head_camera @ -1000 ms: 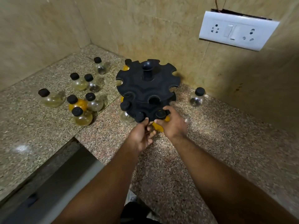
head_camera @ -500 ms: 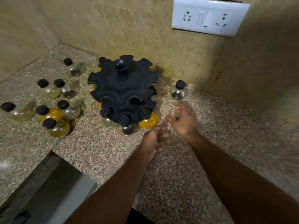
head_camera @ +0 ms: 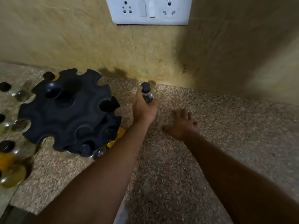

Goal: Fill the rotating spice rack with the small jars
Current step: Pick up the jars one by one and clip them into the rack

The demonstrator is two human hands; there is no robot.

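Observation:
The black rotating spice rack [head_camera: 64, 110] stands on the granite counter [head_camera: 194, 159] at the left. Its lower tier holds small black-capped jars at the front, one with yellow contents [head_camera: 119, 135] and a clear one [head_camera: 98, 152]. My left hand [head_camera: 144, 109] is closed around a small clear jar with a black cap [head_camera: 146, 92] near the back wall, just right of the rack. Flat over the counter to the right, my right hand [head_camera: 182, 125] has its fingers spread and holds nothing.
Several loose black-capped jars [head_camera: 9, 159] stand at the left edge of view, some yellow, some clear. A white socket panel [head_camera: 150, 10] is on the tiled wall above. The counter's front edge [head_camera: 22, 212] drops away at lower left.
The view has swung right. My left hand moved from the rack's front to the lone jar by the wall and closed on it. My right hand drew back to the right, open.

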